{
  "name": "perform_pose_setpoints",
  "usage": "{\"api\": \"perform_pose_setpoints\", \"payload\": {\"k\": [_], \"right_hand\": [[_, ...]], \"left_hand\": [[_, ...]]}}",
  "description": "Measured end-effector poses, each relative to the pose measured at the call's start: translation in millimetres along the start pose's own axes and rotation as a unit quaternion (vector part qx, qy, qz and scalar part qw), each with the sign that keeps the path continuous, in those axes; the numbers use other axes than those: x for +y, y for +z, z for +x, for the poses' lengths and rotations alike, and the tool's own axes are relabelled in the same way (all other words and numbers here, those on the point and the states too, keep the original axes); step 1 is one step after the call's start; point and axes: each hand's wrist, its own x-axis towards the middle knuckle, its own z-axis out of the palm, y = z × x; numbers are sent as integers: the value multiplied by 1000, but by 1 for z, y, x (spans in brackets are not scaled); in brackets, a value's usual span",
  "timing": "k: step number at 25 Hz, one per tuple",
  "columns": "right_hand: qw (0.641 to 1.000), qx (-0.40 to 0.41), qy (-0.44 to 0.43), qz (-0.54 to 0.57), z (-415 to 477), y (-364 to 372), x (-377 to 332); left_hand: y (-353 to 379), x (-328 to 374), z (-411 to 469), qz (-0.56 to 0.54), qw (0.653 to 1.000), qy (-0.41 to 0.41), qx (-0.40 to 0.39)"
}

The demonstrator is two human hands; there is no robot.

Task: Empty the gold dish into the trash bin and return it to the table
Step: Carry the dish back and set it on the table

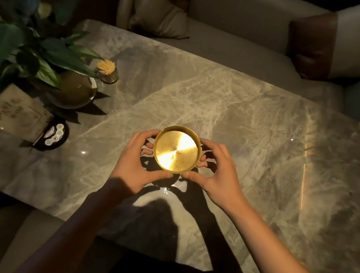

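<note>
Near the middle of the tabletop (235,111), a little toward its near edge, the gold dish (177,149) sits between both hands. The left hand (138,165) cups its left side and the right hand (213,171) its right, thumbs along the near rim and the fingers (147,151) curled round the far sides, so the grip is closed on the dish from both flanks. Holding it level by the rim keeps the open face up and the hold steady. Shadow beneath suggests the dish is slightly lifted or just meeting the surface; I cannot tell which.

Its inside shows only bright metal, no contents visible, so it appears already emptied and this looks like the return to the tabletop. No trash bin is in view.

The spot is bare marble, well apart from the clutter at the left edge: a potted plant (35,56) in a round bowl, a small jar of toothpicks (107,72) beside it, a card (16,111) and a dark round tray (55,135) nearer the near-left corner. A cushioned sofa (248,18) runs beyond the far edge.
</note>
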Motion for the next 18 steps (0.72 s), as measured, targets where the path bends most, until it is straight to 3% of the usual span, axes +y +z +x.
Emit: {"api": "perform_pose_setpoints", "payload": {"k": [11,18], "right_hand": [[994,-109,-23,7,3,19,18],[991,-130,-26,-3,11,89,-4]], "left_hand": [[3,-5,-44,12,994,-74,77],[-57,-44,-61,39,993,-74,84]]}}
